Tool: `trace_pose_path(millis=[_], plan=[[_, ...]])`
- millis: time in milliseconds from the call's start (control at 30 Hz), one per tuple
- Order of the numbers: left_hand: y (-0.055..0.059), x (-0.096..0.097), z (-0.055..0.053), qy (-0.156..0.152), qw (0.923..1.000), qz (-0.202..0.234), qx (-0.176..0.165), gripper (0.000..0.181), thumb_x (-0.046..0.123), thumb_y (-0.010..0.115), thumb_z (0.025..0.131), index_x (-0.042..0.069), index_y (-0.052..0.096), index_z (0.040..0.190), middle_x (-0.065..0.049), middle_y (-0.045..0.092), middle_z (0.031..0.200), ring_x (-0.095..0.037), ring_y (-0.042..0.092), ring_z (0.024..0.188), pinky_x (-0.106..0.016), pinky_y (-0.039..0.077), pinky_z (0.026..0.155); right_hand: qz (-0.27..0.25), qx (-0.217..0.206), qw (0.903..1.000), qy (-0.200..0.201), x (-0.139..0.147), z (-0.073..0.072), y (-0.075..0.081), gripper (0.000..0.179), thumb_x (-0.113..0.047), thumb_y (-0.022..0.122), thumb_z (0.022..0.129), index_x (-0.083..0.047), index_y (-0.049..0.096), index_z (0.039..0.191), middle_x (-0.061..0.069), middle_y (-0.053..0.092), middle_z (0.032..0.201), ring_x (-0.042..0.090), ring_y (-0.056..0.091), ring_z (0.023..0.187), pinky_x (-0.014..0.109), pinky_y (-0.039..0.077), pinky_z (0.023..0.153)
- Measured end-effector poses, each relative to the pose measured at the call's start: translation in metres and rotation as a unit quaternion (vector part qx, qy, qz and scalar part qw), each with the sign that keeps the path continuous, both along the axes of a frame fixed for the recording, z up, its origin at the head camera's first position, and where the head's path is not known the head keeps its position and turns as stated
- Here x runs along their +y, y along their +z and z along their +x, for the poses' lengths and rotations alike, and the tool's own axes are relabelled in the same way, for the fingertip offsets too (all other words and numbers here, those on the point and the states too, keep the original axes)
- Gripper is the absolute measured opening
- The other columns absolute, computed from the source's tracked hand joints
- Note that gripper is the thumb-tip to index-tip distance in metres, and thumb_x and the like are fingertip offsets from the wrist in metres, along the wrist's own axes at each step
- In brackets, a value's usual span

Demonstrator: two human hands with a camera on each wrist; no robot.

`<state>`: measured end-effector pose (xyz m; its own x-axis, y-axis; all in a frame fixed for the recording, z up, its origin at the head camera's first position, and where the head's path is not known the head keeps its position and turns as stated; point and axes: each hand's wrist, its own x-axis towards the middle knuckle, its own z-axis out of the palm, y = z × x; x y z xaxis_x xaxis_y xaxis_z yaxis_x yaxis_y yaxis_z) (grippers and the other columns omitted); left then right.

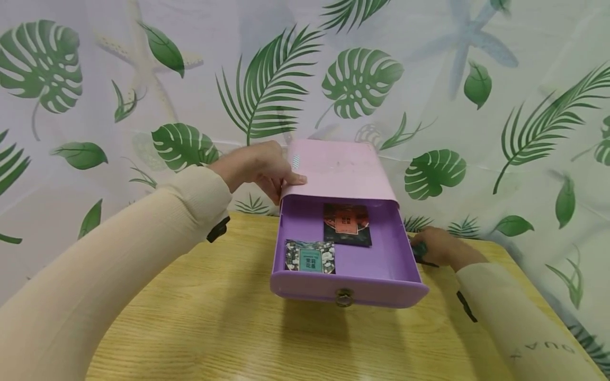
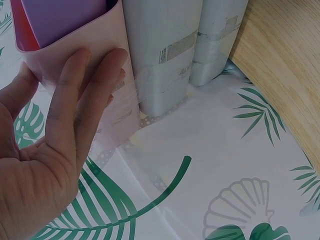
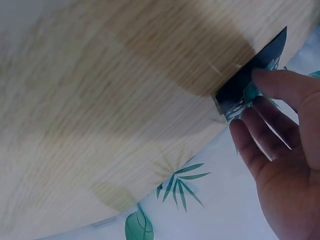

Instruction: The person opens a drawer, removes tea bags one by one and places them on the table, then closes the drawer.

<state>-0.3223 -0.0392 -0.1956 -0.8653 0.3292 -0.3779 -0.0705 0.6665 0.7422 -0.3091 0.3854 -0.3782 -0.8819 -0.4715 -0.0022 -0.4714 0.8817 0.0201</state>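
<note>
A pink drawer box [image 1: 338,166] stands at the back of the table with its purple drawer [image 1: 376,259] pulled out toward me. My left hand [image 1: 269,166] grips the box's left side, its thumb on the top; the left wrist view shows the fingers [image 2: 65,105] against the pink wall. Inside the drawer lie a black-and-red tea packet [image 1: 347,225] and, at the front left, a floral tea packet with a green label [image 1: 310,257]. To the right of the drawer my right hand [image 1: 440,247] pinches a dark tea packet with green parts [image 3: 245,82] near the table's edge.
The wooden table [image 1: 190,312] reaches out in front of the box. Behind it hangs a white cloth with green leaves [image 1: 267,79]. In the left wrist view, whitish wrapped objects [image 2: 162,55] stand beside the box. A ring pull [image 1: 344,298] sits on the drawer front.
</note>
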Motion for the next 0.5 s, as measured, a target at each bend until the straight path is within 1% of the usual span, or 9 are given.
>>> trace_pose_path(millis=[100, 200, 300, 400, 433, 500], plan=[[0.0002, -0.0010, -0.0002, 0.001, 1.0000, 0.000, 0.000, 0.043, 0.027, 0.072, 0.092, -0.007, 0.056, 0.113, -0.031, 0.069, 0.105, -0.035, 0.074, 0.086, -0.040, 0.063, 0.078, 0.004, 0.005, 1.0000, 0.000, -0.0011, -0.0007, -0.0010, 0.031, 0.000, 0.074, 0.071, -0.006, 0.076, 0.101, 0.014, 0.072, 0.093, 0.038, 0.066, 0.090, 0.053, 0.056, 0.084], [0.0003, -0.0015, -0.0001, 0.001, 1.0000, 0.002, 0.000, 0.043, 0.026, 0.073, 0.092, -0.007, 0.056, 0.113, -0.030, 0.070, 0.104, -0.034, 0.075, 0.086, -0.040, 0.063, 0.076, 0.007, 0.010, 0.9999, 0.002, -0.0035, 0.0008, 0.0002, 0.032, -0.002, 0.074, 0.071, -0.007, 0.076, 0.103, 0.014, 0.070, 0.091, 0.036, 0.065, 0.086, 0.052, 0.056, 0.082], [0.0005, -0.0012, -0.0001, -0.001, 1.0000, 0.004, 0.000, 0.043, 0.026, 0.073, 0.092, -0.007, 0.056, 0.113, -0.030, 0.070, 0.104, -0.034, 0.075, 0.086, -0.039, 0.063, 0.075, 0.005, 0.016, 0.9998, 0.015, -0.0052, 0.0025, 0.0014, 0.030, -0.004, 0.076, 0.070, -0.008, 0.076, 0.099, 0.013, 0.068, 0.086, 0.033, 0.064, 0.082, 0.051, 0.056, 0.078], [0.0016, -0.0011, 0.0000, -0.002, 1.0000, 0.004, 0.003, 0.043, 0.026, 0.073, 0.092, -0.007, 0.056, 0.113, -0.030, 0.070, 0.104, -0.034, 0.075, 0.086, -0.039, 0.063, 0.075, 0.004, 0.031, 0.9990, 0.032, -0.0066, 0.0021, 0.0016, 0.024, -0.007, 0.078, 0.069, -0.010, 0.074, 0.093, 0.009, 0.066, 0.082, 0.032, 0.063, 0.078, 0.049, 0.056, 0.075], [0.0018, -0.0011, -0.0001, -0.003, 1.0000, 0.004, 0.005, 0.043, 0.026, 0.072, 0.092, -0.007, 0.056, 0.113, -0.030, 0.070, 0.104, -0.035, 0.074, 0.086, -0.039, 0.063, 0.075, 0.003, 0.037, 0.9986, 0.038, -0.0065, 0.0012, 0.0008, 0.024, -0.007, 0.079, 0.067, -0.010, 0.074, 0.090, 0.008, 0.066, 0.081, 0.031, 0.063, 0.077, 0.049, 0.056, 0.074], [0.0018, -0.0011, -0.0004, -0.002, 1.0000, 0.005, 0.005, 0.043, 0.026, 0.072, 0.092, -0.008, 0.056, 0.113, -0.031, 0.070, 0.105, -0.035, 0.074, 0.087, -0.039, 0.063, 0.074, -0.001, 0.038, 0.9986, 0.036, -0.0076, -0.0010, -0.0012, 0.030, -0.008, 0.082, 0.061, -0.010, 0.073, 0.089, 0.008, 0.065, 0.082, 0.030, 0.063, 0.078, 0.047, 0.057, 0.075]])
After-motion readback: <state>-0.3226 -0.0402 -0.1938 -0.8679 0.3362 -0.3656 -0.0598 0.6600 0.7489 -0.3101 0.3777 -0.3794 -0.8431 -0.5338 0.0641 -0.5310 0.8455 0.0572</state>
